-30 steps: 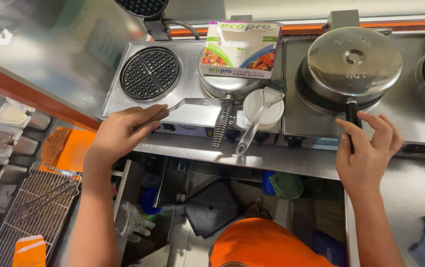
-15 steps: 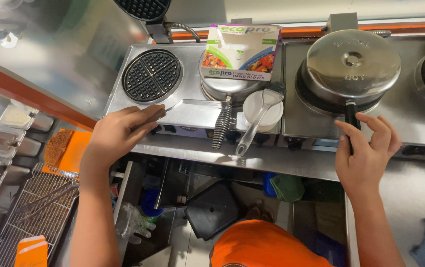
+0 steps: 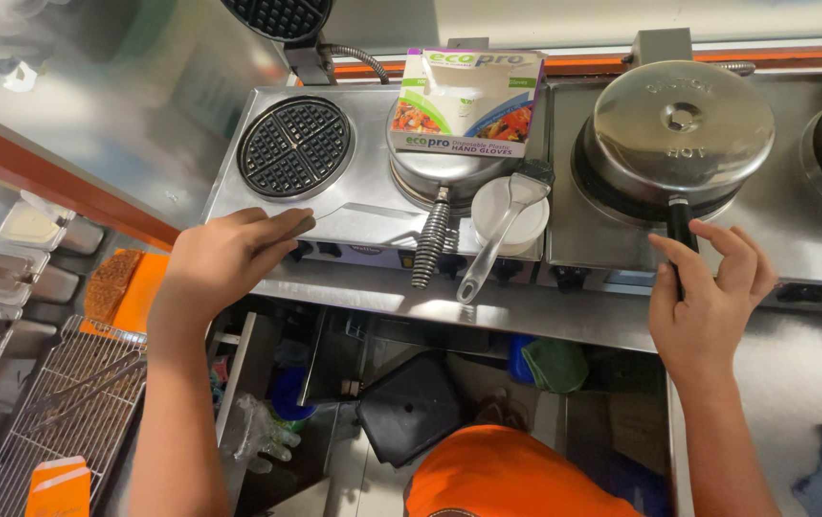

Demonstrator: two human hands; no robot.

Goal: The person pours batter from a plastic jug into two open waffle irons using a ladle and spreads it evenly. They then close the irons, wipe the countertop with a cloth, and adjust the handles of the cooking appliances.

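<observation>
Two hands at a steel waffle-iron counter

A domed, shiny waffle iron lid (image 3: 682, 129) sits shut at the counter's right; the right hand (image 3: 708, 292) curls loosely around its black handle (image 3: 681, 235). A cardboard glove box (image 3: 468, 103), white, green and purple, lies on the middle iron. The left hand (image 3: 229, 258) rests flat on the front edge below the open ridged black grid (image 3: 294, 146), gripping nothing
</observation>
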